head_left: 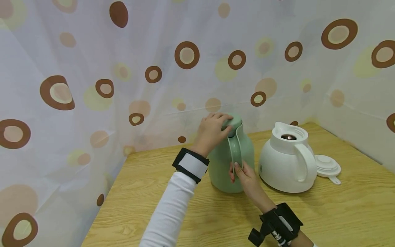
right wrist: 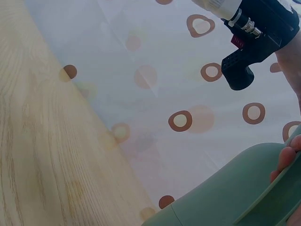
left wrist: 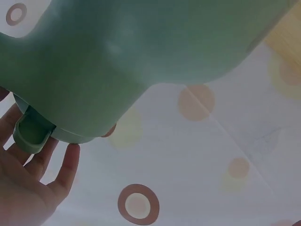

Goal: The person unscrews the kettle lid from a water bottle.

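A green thermos jug (head_left: 221, 169) stands upright on the wooden table in the head view. My left hand (head_left: 212, 132) grips its round lid (head_left: 236, 120) from above, fingers over the top and thumb at the near side. The left wrist view shows the fingers (left wrist: 68, 167) spread around the lid, beside a small spout-like tab (left wrist: 32, 134). Lower down, my right hand (head_left: 249, 180) holds the jug's handle (head_left: 235, 151), thumb on its outer face. In the right wrist view, fingertips (right wrist: 286, 157) curl around the handle's edge.
Close on the right stands a white thermos jug (head_left: 284, 168) with its mouth uncovered. A white lid (head_left: 327, 165) with a small tab lies on the table (head_left: 148, 199) beside it. A dotted curtain (head_left: 166, 103) hangs behind the table and along its sides.
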`<state>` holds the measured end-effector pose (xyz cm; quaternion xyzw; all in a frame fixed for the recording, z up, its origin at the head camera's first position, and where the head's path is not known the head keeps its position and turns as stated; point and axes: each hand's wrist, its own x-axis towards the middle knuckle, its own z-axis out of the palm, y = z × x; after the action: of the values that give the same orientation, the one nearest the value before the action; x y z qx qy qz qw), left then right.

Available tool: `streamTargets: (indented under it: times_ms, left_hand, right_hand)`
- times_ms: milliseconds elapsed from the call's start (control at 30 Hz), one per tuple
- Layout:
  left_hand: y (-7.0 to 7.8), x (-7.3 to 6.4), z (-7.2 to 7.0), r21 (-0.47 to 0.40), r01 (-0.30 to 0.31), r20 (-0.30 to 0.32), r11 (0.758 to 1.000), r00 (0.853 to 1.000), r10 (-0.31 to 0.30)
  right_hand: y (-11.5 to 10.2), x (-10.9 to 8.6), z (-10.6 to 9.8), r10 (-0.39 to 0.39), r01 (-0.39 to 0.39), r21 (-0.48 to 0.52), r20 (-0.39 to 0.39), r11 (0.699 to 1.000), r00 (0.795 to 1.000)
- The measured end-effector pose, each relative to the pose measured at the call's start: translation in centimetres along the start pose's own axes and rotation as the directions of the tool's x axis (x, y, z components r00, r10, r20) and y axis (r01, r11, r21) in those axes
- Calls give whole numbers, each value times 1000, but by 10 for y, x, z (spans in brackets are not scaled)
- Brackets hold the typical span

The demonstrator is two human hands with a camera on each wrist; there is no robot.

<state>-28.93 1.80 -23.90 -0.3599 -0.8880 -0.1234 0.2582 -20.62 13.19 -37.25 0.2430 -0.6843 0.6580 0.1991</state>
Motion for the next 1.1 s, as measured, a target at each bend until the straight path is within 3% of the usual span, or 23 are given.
streamTargets:
  times_ms: [100,233,367,467,567,800,1100]
  left_hand:
    - [6,-1,-1,76,12,4,997,1000,-13]
    - [8,-3,0,78,11,-20,997,1000,-10]
    - [-1,-3,-1,-94,-28,-89,995,996,20]
    - [-13,-4,-4,-272,-71,-156,960,987,29]
    - [-24,-6,-7,-336,-84,-170,938,985,27]
    - [-39,-11,-2,-341,-68,-84,937,996,41]
    - [-38,-15,3,-303,-79,-136,950,990,39]
  right_hand:
    - [0,0,0,3,-3,-1,-1,1000,1000]
    - [0,-1,0,25,-25,-14,-5,1000,1000]
    - [-1,-2,0,34,-34,-9,-8,999,999]
    - [-2,-2,0,33,-33,-5,-5,999,999]
    - [-3,-2,-1,32,-32,-12,0,999,999]
    - [-4,-1,-1,22,-22,-22,-3,1000,1000]
    - [-3,-1,0,29,-29,-11,3,1000,1000]
